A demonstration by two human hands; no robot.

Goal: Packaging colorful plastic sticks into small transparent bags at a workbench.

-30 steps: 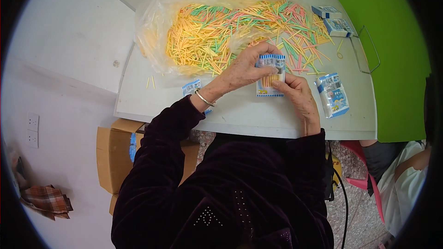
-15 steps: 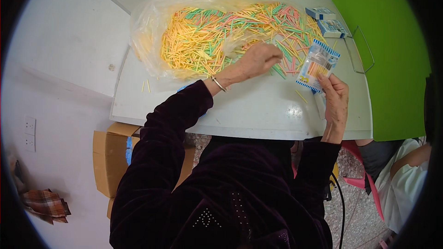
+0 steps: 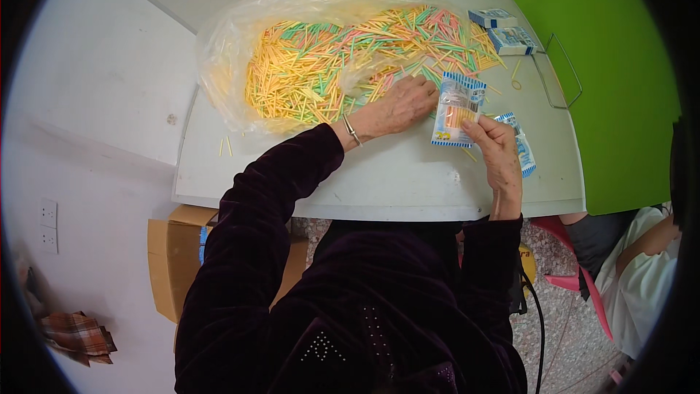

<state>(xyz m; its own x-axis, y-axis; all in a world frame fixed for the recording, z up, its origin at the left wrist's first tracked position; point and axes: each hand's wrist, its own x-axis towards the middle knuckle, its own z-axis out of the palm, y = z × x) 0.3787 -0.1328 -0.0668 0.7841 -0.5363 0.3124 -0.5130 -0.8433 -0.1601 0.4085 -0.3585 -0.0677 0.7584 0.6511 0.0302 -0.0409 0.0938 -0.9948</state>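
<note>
My right hand (image 3: 497,152) pinches the lower edge of a small clear packet (image 3: 459,106) with blue striped ends, upright over the table and showing pale sticks inside. Just left of it, my left hand (image 3: 407,106) has curled fingers at the near edge of the heap of thin pastel sticks (image 3: 292,76); whatever the fingertips hold is hidden. The sticks are yellow, green and pink, and spill from a large clear plastic bag (image 3: 222,66). A second blue-and-white packet (image 3: 523,147) lies on the table behind my right hand, partly covered by it.
Blue-and-white packets in bundles (image 3: 512,41) stand at the back right, near a bent wire frame (image 3: 561,76) by the green panel (image 3: 612,102). A few loose sticks (image 3: 225,147) lie at left. Below the white table (image 3: 364,193) is an open cardboard box (image 3: 171,263). Another person's arm (image 3: 649,252) shows at right.
The packet in my right hand has moved left toward my left hand and turned more upright. The packet lying behind it now shows more. My left hand has shifted slightly left and down, fingers curled.
</note>
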